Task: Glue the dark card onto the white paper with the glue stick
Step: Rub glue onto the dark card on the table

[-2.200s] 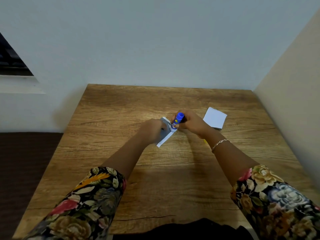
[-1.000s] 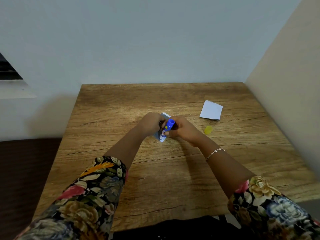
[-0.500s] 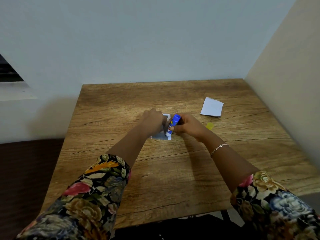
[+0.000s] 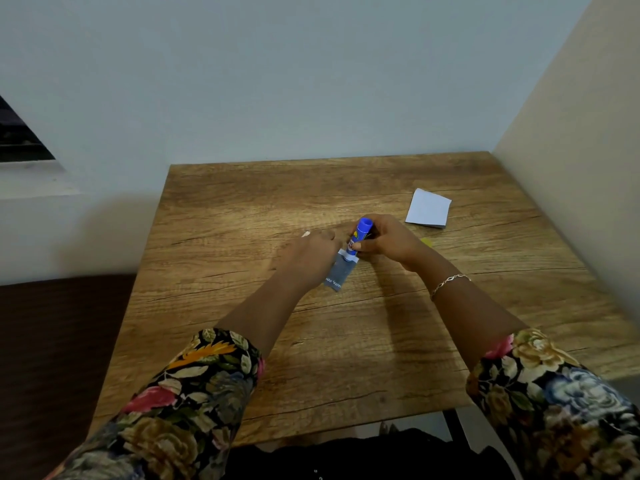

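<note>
dark card [image 4: 340,274]: one, under flat left hand [image 4: 308,258] (partly hidden)
glue stick [image 4: 358,238]: one, gripped by right hand [image 4: 388,241], tip on dark card
white paper [image 4: 428,208]: one, well apart

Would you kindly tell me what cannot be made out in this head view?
- Head view: the tip of the glue stick is too small, and the right hand grips around it, so contact with the dark card is unclear.
- The left hand covers much of the card, hiding its own fingers' hold.
- A yellow object sits mostly behind the right hand.
- The card's print is too small to read.
</note>
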